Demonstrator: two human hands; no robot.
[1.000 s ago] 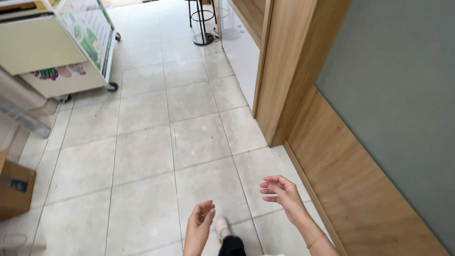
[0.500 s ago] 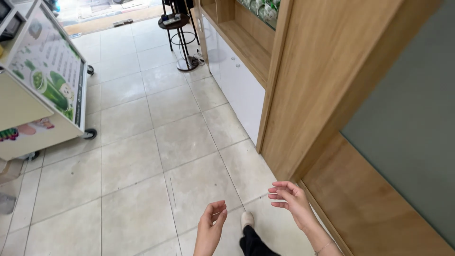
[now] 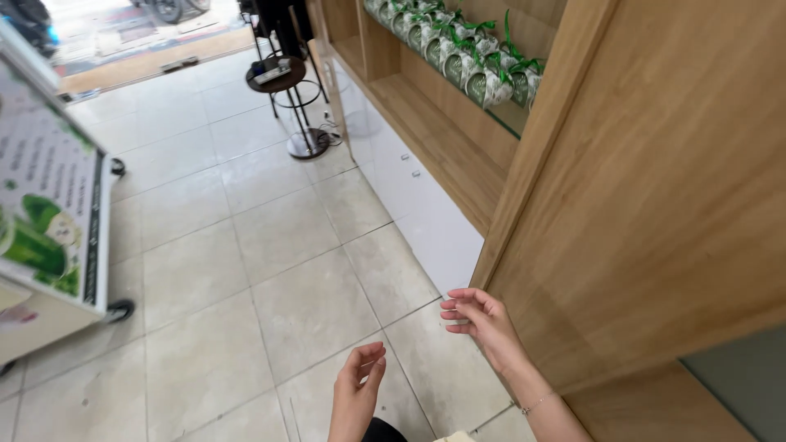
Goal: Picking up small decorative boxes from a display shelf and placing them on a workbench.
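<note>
A person walks across a tiled floor [image 3: 246,270] with both hands raised and empty. The left hand [image 3: 358,393] hangs loosely open above the tiles, fingers relaxed. The right hand [image 3: 483,321], also open and grasping nothing, hovers just beside the outer edge of a tall wooden panel [image 3: 647,213], a thin bracelet [image 3: 536,403] on its wrist. Beyond the panel's edge, a wooden shelf [image 3: 442,123] carries a row of green-ribboned packages [image 3: 467,57] above white cabinet doors [image 3: 409,188]. A wheeled display cart [image 3: 49,221] stands well apart at the left edge of the floor; a small round stool [image 3: 278,78] stands near the doorway. The risk, as it looks: the right fingers sit so close to the panel's corner that a forward step could knock them against it.
</note>
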